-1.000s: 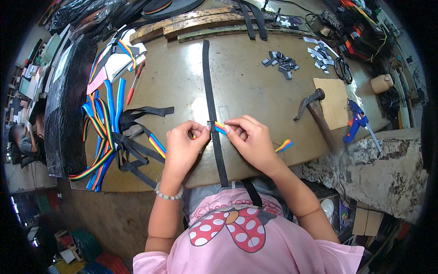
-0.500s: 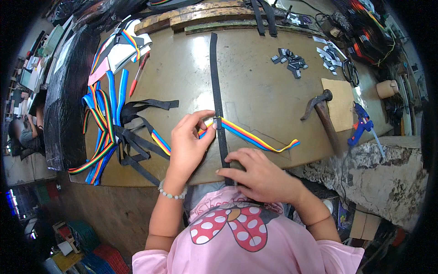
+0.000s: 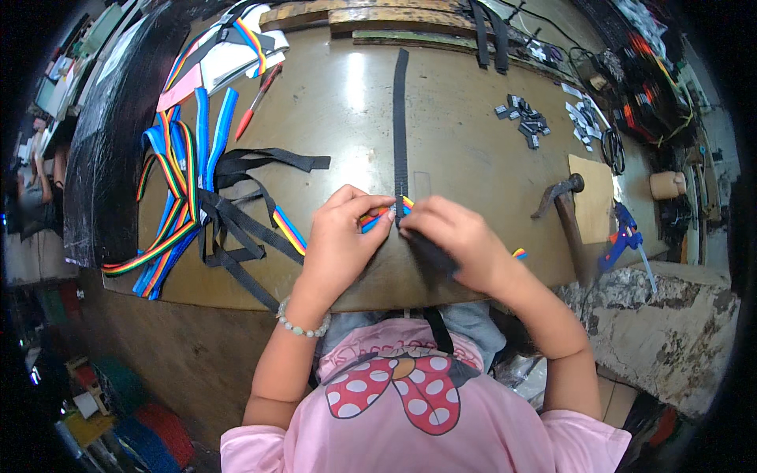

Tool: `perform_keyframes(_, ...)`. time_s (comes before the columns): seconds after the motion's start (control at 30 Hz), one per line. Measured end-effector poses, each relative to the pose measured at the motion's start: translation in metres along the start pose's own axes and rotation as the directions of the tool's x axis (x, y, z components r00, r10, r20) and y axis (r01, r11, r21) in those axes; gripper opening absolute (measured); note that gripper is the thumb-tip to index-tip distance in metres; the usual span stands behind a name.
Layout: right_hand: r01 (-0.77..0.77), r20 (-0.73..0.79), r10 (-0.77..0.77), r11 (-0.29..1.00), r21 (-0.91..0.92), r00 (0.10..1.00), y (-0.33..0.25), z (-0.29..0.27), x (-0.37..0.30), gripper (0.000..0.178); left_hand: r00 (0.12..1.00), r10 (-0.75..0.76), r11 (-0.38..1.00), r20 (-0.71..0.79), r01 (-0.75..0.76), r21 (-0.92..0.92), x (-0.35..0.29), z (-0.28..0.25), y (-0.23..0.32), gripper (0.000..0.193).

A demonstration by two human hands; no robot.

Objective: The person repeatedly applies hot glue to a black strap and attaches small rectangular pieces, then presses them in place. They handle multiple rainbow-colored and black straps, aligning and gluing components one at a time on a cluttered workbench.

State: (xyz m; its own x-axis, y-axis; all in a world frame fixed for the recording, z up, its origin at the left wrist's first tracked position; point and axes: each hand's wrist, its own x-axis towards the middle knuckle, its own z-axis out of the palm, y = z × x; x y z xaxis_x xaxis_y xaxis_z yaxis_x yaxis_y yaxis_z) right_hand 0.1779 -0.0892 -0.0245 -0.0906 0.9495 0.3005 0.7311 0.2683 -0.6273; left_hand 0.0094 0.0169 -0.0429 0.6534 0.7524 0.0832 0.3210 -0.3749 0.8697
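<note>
A long black webbing strap (image 3: 400, 118) runs from the far middle of the table down to my hands. A rainbow-striped strap (image 3: 372, 221) crosses it there, with its free end showing beyond my right wrist. My left hand (image 3: 347, 240) pinches the rainbow strap at the crossing. Right beside it, my right hand (image 3: 461, 240) is closed on the near part of the black strap, which angles off to the right under the palm, blurred. My fingers partly hide the crossing.
Several striped straps (image 3: 177, 189) and black straps (image 3: 244, 225) lie in a bundle at left, near a red pen (image 3: 259, 102). At right are small black tags (image 3: 524, 120), a hammer (image 3: 566, 206), cardboard (image 3: 591, 197), scissors (image 3: 613, 150) and a blue glue gun (image 3: 623, 236). Wooden boards (image 3: 402, 20) line the far edge.
My right hand has moved up to the crossing and taken the near part of the black strap, swinging it rightward. My left hand keeps its pinch. The whole view has shifted slightly.
</note>
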Motion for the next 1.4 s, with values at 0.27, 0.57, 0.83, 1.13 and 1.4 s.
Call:
perform_keyframes(0.27, -0.508, 0.215, 0.461, 0.763, 0.399, 0.861, 0.026, -0.003, 0.042, 0.007, 0.999, 0.022, 1.0, 0.024, -0.022, 0.0, -0.001, -0.001, -0.005, 0.017)
perform_keyframes(0.57, -0.512, 0.17, 0.486, 0.772, 0.376, 0.857, 0.026, 0.002, 0.045, 0.005, 0.999, 0.023, 0.997, 0.034, -0.02, -0.073, 0.001, -0.001, -0.007, 0.015)
perform_keyframes(0.83, -0.655, 0.246, 0.61, 0.729, 0.2, 0.753, 0.024, -0.01, 0.055, 0.018, 0.996, 0.03, 0.985, -0.079, -0.016, 0.171, 0.001, 0.012, 0.006, 0.019)
perform_keyframes(1.13, -0.328, -0.224, 0.277, 0.915, -0.235, 0.934, 0.023, 0.001, 0.032, 0.014, 0.993, 0.118, 0.917, 0.0, -0.109, 0.383, -0.003, 0.014, 0.007, 0.025)
perform_keyframes(1.4, 0.012, -0.084, -0.035, 0.966, -0.257, 0.996, 0.016, 0.031, -0.023, 0.048, 0.999, 0.045, 0.998, -0.02, -0.044, 0.038, -0.002, -0.001, -0.002, 0.022)
